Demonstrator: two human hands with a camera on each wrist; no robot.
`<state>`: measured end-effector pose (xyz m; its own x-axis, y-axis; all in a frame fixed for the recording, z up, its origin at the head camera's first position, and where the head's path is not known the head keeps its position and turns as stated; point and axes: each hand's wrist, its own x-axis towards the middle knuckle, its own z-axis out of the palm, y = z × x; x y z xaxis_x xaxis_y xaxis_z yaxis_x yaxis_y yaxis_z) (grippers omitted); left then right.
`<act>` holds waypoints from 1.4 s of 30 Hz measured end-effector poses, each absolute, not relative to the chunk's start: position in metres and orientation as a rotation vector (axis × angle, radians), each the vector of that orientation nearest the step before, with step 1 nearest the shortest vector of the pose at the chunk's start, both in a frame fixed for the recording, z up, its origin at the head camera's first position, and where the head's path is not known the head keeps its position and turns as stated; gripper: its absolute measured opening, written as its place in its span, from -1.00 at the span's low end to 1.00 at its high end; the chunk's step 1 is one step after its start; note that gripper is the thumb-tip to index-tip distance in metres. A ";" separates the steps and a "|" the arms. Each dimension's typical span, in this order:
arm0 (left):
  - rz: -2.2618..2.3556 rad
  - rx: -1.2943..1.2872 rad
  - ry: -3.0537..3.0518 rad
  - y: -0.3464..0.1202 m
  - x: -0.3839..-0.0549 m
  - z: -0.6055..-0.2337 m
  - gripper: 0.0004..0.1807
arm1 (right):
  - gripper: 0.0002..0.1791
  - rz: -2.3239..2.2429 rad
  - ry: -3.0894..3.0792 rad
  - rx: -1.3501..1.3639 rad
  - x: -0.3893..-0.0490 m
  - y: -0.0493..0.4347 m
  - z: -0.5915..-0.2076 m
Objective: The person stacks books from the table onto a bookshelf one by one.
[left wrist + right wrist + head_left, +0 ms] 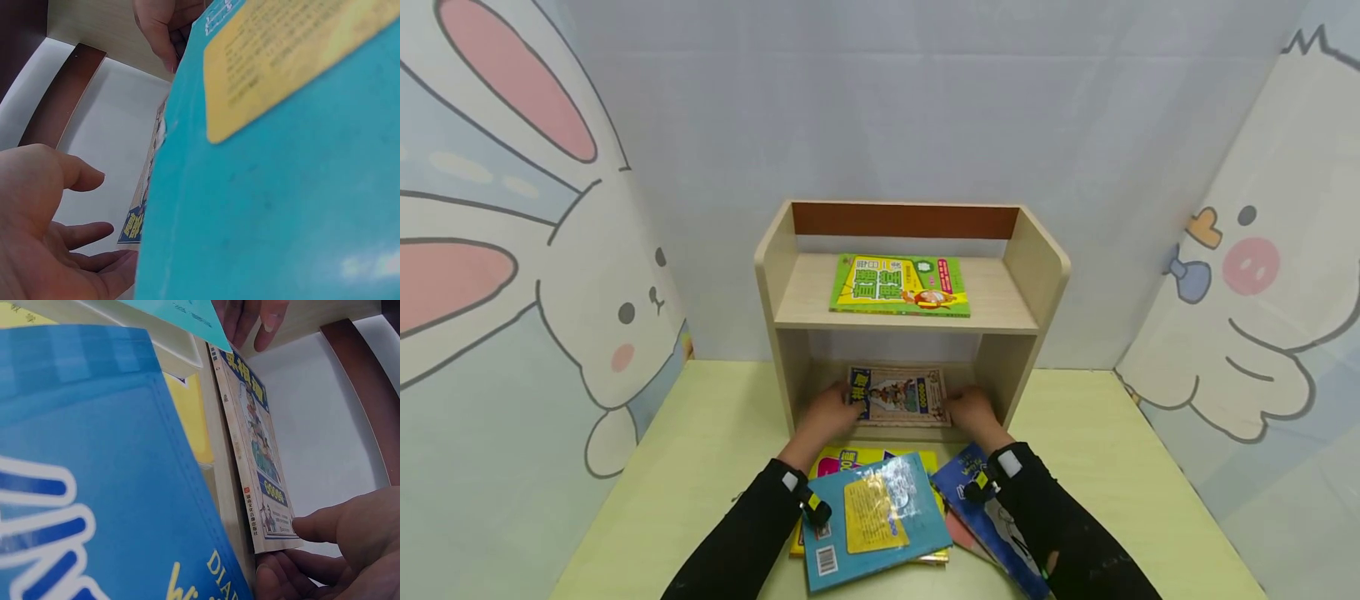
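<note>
A tan comic-style book (901, 397) with a navy title strip lies flat in the lower compartment of the small wooden shelf (906, 327). At its right end is my right hand (974, 413); the right wrist view shows the thumb (319, 524) on the cover and fingers below the edge, pinching the book. My left hand (831, 415) is at the book's left end, its thumb (84, 175) raised off the cover and its fingers loosely spread by the corner. Much of the book is hidden in the left wrist view by a teal book (269, 187).
A green and yellow book (901, 285) lies on the upper shelf. Before the shelf, the teal book overlaps a yellow book (932, 460), and a blue book (981, 508) lies partly under my right forearm. Printed fabric walls (910, 125) stand behind and at both sides.
</note>
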<state>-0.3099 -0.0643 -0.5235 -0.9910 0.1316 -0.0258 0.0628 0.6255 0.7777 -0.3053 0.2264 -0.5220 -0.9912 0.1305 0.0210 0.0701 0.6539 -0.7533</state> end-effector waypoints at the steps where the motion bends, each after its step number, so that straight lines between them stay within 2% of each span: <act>1: 1.309 0.165 2.761 -0.064 -0.310 -0.524 -0.46 | -0.67 1.264 -2.794 -0.170 -0.305 0.226 -0.522; 15: 1.254 0.223 2.820 -0.067 -0.306 -0.522 -0.45 | -0.62 1.226 -2.801 -0.146 -0.294 0.220 -0.519; 20: 1.346 0.318 2.783 -0.083 -0.274 -0.509 -0.47 | -0.64 1.246 -2.786 0.030 -0.265 0.214 -0.510; 23: 1.408 0.311 2.772 -0.097 -0.249 -0.501 -0.56 | -0.68 1.275 -2.791 0.125 -0.246 0.212 -0.507; 27: 1.363 0.200 2.820 -0.114 -0.221 -0.498 -0.71 | -0.73 1.290 -2.825 0.161 -0.223 0.211 -0.503; 30: 1.287 0.102 2.835 -0.128 -0.205 -0.496 -0.73 | -0.74 1.281 -2.878 0.131 -0.206 0.213 -0.499; 36: 1.139 -0.001 2.801 -0.153 -0.183 -0.490 -0.67 | -0.77 1.246 -2.956 0.065 -0.183 0.217 -0.499; 42: 1.086 -0.078 2.673 -0.162 -0.167 -0.497 -0.54 | -0.76 1.429 -2.966 0.093 -0.169 0.219 -0.499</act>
